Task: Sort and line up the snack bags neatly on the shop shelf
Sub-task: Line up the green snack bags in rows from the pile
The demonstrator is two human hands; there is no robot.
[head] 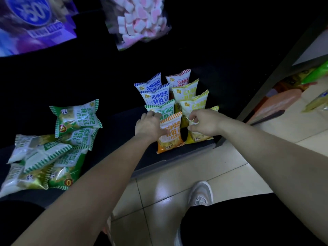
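Forearms (106, 174) out, my left hand (149, 125) grips the orange bag (171, 138) while my right hand (204, 123) pinches the yellow bag (197, 136) beside it, probably to square both fronts.

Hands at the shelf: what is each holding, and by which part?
The left hand grips the orange bag at its upper left edge; the right hand pinches the front yellow bag at its top.

Black trousers (248, 221), white mesh sneaker (201, 193)
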